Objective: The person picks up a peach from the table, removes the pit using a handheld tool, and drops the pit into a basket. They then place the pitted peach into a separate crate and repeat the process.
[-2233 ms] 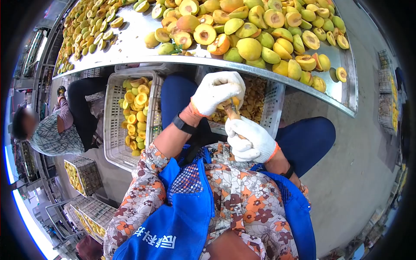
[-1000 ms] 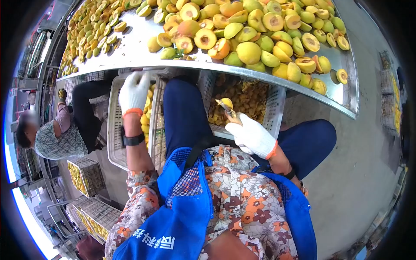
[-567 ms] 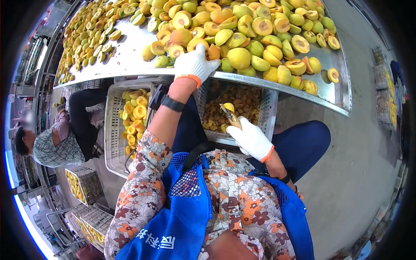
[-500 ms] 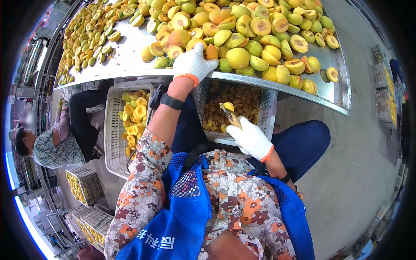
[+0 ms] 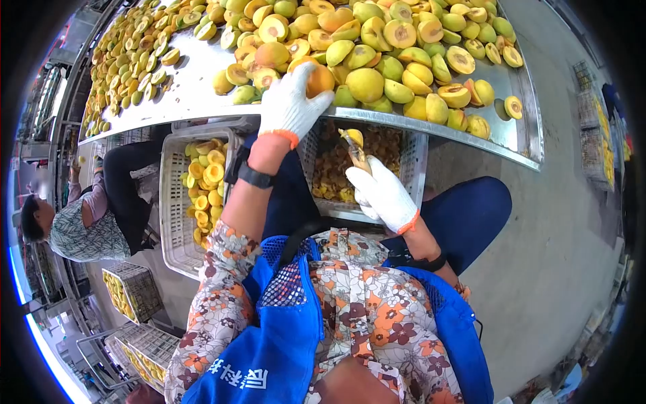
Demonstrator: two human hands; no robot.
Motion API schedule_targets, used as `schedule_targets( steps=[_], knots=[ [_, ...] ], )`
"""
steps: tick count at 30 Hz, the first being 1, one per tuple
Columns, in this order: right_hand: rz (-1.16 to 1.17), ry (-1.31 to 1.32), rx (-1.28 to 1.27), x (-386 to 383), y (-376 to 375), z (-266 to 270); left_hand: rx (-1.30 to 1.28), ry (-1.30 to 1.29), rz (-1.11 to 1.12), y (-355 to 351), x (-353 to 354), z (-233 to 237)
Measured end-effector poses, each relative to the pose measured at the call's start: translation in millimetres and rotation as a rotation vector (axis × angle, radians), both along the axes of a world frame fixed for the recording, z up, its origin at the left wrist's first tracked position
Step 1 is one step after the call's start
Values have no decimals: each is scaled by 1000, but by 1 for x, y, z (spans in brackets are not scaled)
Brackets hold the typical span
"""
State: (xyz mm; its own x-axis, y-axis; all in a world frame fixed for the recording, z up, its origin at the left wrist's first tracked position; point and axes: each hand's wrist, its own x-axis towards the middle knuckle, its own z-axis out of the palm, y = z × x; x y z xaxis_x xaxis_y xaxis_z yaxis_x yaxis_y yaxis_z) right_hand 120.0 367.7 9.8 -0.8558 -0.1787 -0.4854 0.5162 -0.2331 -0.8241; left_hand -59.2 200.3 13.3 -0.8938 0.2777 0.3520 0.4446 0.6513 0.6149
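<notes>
My left hand [image 5: 291, 104], in a white knitted glove with an orange cuff, is closed around an orange-yellow peach [image 5: 320, 81] at the near edge of the pile. Whether this peach is whole or halved is hidden. Around it lie many yellow-green peaches [image 5: 365, 85], many of them cut in half with brown centres. My right hand [image 5: 385, 194], gloved alike, grips a pitting tool [image 5: 357, 156] by its wooden handle. A yellow bit of peach [image 5: 353, 138] sits at the tool's metal tip, over a crate [image 5: 418, 168] of brown pits and scraps.
The metal table [image 5: 202, 101] has a raised front rim. Left of my legs stands a crate [image 5: 171, 222] of hollowed peach halves. Another person [image 5: 91, 229] sits farther left, near more fruit crates [image 5: 138, 286]. Stacked crates [image 5: 592, 148] stand at the far right.
My left hand has drawn slightly back toward me and left, with the orange-yellow peach now showing in its grasp. The right hand and tool have shifted only a little.
</notes>
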Motion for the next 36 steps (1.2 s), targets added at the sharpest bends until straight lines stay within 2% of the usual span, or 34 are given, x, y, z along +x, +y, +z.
schedule_targets(
  steps=[2,3,6,7,8,10,11,14,15,16,18,20,22,24,25,28,30,32,35,36],
  knots=[
    [-3,5,11,3,3,-4,-223,-153,54,0,-18,1],
    [0,1,33,4,4,-3,-250,-170,58,1,-25,2],
    [15,-44,100,8,8,-3,-136,-61,69,4,-19,8],
    [10,-42,102,9,10,-2,-10,-103,46,0,-10,12],
    [-26,-31,1,11,12,2,209,-178,-4,-1,0,22],
    [-63,-36,-101,15,13,8,638,-253,-237,-10,16,15],
    [-84,4,-162,14,14,12,858,-428,-374,-12,30,21],
    [-117,52,-261,9,5,26,1173,-846,-456,-9,70,28],
    [-107,63,-178,6,-1,33,1237,-958,-421,-5,82,26],
    [-99,74,-93,5,-4,37,1301,-1127,-527,-12,83,13],
    [-86,70,-23,3,1,27,1415,-1208,-327,-3,96,12],
    [-58,198,404,4,2,18,1441,-1234,-318,-4,94,5],
    [-57,108,336,10,2,21,1465,-1260,-310,-5,92,0],
    [-43,347,492,17,2,18,1664,-1410,-448,-5,91,-3],
    [3,407,577,19,3,19,1683,-1429,-430,-5,93,-3],
    [-7,319,641,15,6,18,1761,-1447,-443,-10,93,-13],
    [-8,331,636,17,6,10,1748,-1443,-450,-12,92,-13],
    [-30,586,720,21,4,5,1735,-1447,-448,-14,94,-13],
    [-60,559,633,21,-2,15,1701,-1575,-482,-9,98,-3],
    [-62,557,634,21,-3,13,1568,-1521,-279,0,104,9]
  ],
)
